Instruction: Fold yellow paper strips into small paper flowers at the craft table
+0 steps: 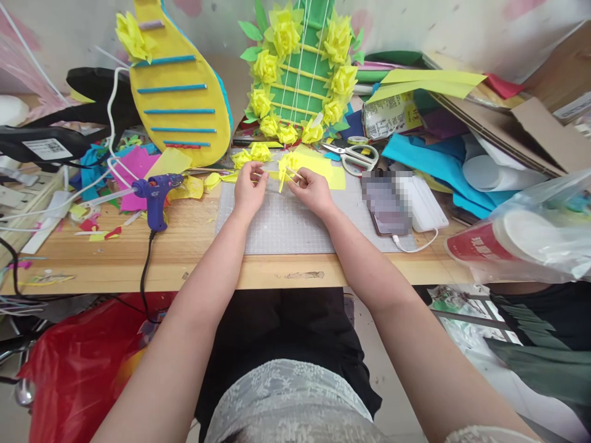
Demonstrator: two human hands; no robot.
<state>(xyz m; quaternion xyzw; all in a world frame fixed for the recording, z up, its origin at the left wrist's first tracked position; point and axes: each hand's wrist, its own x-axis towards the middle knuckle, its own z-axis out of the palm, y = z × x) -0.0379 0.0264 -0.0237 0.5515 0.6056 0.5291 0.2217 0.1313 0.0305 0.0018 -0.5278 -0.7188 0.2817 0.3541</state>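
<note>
Wooden desk [101, 264], forearms angled toward twelve: our right hand [314, 187] pinches a crumpled yellow paper piece [282, 176] at its ten o'clock; our left hand [248, 187] curls, hold unclear.

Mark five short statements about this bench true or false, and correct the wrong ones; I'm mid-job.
1. The yellow paper piece is between the left hand and the right hand. True.
2. The glue gun is in the left hand. False: it is left of the cutting mat.
3. The scissors lie beyond the phone. True.
4. The cup is left of the glue gun. False: it is at the far right.
5. The flowers around the green panel are blue. False: they are yellow.
</note>
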